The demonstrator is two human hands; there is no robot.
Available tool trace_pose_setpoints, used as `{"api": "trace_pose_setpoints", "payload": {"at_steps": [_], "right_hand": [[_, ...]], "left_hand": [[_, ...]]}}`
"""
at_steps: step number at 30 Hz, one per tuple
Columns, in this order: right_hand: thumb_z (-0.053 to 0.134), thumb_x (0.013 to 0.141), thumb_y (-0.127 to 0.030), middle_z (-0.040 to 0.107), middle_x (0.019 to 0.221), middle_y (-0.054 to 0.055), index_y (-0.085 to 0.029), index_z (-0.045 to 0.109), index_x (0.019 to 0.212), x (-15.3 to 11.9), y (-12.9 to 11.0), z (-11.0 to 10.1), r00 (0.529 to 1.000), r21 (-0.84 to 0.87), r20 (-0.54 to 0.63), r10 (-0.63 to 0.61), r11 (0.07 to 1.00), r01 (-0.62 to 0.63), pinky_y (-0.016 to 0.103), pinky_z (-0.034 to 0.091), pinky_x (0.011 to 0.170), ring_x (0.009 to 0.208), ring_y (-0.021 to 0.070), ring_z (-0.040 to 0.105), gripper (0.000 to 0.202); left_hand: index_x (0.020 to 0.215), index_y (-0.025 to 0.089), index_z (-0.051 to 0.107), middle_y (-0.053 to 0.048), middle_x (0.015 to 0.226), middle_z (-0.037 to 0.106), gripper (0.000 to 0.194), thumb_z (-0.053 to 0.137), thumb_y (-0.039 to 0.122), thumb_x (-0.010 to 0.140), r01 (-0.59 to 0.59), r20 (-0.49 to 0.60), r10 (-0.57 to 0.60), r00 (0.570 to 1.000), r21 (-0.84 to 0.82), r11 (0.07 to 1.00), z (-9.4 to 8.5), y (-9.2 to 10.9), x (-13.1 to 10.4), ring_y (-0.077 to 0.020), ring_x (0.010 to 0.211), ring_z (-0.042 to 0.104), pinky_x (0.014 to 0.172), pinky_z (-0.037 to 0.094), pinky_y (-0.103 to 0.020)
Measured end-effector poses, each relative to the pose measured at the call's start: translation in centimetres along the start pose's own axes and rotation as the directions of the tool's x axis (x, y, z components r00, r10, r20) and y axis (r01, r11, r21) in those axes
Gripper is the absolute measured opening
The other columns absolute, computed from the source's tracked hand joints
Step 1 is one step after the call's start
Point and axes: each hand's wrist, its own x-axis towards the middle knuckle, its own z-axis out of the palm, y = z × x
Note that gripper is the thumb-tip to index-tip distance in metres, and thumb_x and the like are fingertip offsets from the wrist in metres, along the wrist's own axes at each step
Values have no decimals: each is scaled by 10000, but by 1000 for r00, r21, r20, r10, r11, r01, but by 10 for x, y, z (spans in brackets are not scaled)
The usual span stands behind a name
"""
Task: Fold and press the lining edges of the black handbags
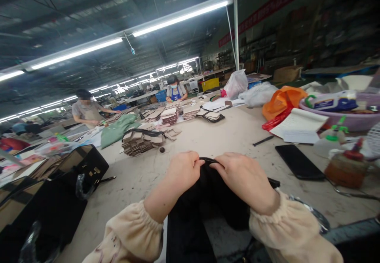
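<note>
A black piece of material (pixel 190 223) hangs below both hands at the near edge of the table, its narrow top edge raised. My left hand (pixel 185 172) pinches that edge from the left, thumb and fingers pressed together. Close beside it, a small gap away, my right hand (pixel 242 176) grips the same edge from the right. Part of the black material is hidden behind the right wrist and sleeve.
Black bags (pixel 50 203) stand at the left. Beyond the hands lie stacked brown pieces (pixel 141 142) and a green cloth (pixel 118 130). A phone (pixel 298 162), a bottle (pixel 346 170), a notebook (pixel 299 124) and a purple basin (pixel 332 118) are right. Two people (pixel 86 110) work across the table.
</note>
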Motion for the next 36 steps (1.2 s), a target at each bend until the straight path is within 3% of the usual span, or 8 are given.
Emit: {"api": "trace_pose_setpoints", "payload": {"at_steps": [36], "right_hand": [[523,883,-300,604,696,4,-217,579,677,3,-9,3,999,-5,-38,-24,1000,24,317,252,619,690,169,540,230]], "left_hand": [[695,191,657,-36,718,691,312,489,394,862,64,-38,-63,997,27,998,1,1,1,-161,658,587,545,233,-281]]}}
